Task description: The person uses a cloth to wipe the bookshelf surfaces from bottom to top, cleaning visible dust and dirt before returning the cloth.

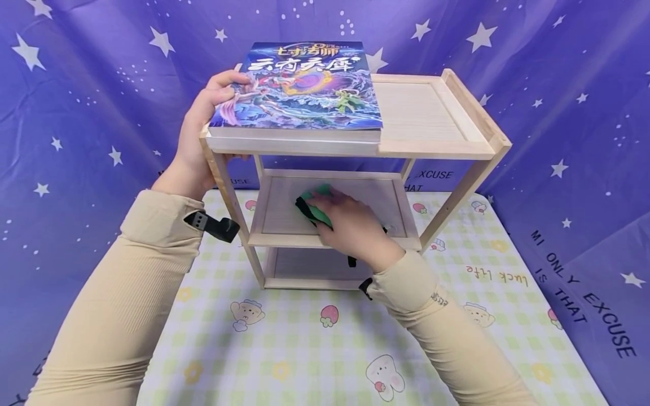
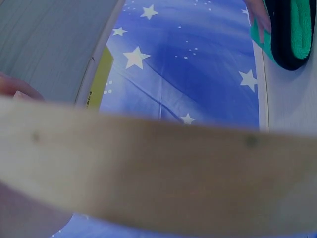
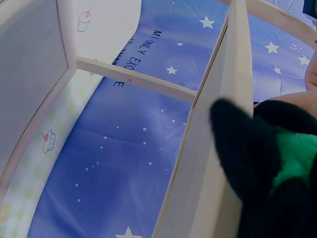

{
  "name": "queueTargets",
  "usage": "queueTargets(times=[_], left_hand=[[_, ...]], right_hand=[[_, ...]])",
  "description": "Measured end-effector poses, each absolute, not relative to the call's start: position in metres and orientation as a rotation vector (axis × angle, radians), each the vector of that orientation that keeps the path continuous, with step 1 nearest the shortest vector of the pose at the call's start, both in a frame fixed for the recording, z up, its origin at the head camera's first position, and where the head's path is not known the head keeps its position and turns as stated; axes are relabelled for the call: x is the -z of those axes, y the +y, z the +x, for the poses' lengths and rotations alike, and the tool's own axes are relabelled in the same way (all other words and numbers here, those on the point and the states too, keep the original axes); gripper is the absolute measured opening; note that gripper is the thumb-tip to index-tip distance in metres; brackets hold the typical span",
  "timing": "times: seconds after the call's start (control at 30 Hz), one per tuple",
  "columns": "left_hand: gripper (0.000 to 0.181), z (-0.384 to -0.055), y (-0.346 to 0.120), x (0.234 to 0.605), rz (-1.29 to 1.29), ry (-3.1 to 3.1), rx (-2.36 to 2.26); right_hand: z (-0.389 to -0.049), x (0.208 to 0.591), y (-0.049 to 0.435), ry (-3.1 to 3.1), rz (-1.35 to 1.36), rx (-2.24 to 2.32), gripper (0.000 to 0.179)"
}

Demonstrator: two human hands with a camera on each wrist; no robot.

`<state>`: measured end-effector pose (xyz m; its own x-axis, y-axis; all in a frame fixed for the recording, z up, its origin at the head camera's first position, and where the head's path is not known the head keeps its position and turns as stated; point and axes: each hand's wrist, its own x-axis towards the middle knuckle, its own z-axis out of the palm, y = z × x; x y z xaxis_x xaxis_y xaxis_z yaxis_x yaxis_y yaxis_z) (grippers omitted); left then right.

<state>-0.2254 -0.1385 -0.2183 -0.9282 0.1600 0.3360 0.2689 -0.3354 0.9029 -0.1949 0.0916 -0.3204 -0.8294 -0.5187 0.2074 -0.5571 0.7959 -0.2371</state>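
Sleeves (image 1: 112, 304): two, tan, both reaching in; one black strap (image 1: 223, 228) hangs loose at the left cuff, just behind the left grip.
Right grip (image 1: 350, 225): fingers and thumb pinching a folded cloth, low over the middle tier.
Cloth (image 1: 319, 212): one, green with black edging, under the right grip's fingers and touching the wood.
Shelf unit (image 1: 426, 110): one, pale wood, three tiers; I see the book on the top one and the cloth on the middle tier (image 1: 276, 203), while the bottom tier (image 1: 304, 265) sits below the right grip.
Left grip (image 1: 194, 127): wrapped round the left end of the top tier, some fingers above and some beneath.
Book (image 1: 304, 87): one thick paperback lying flat just right of the left grip, whose fingertips reach its left edge; gold Chinese characters run above larger white ones on a blue picture cover.
Bench (image 1: 304, 349): one, beneath both grips, under a green-and-white checked cover with cartoon prints; "luck life" is legible right of the right grip.
Backdrop (image 1: 101, 101): purple-blue with white stars, beyond both grips; at far right, "MI ONLY EXCUSE IS THAT".
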Motion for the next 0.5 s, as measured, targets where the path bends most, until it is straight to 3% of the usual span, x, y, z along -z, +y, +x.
queueTargets(times=[0.5], left_hand=[[0.026,-0.226,-0.139,0.216,-0.533,-1.77,2.462]], right_hand=[[-0.173,0.349,0.09,-2.486,0.714,-0.217,0.042]])
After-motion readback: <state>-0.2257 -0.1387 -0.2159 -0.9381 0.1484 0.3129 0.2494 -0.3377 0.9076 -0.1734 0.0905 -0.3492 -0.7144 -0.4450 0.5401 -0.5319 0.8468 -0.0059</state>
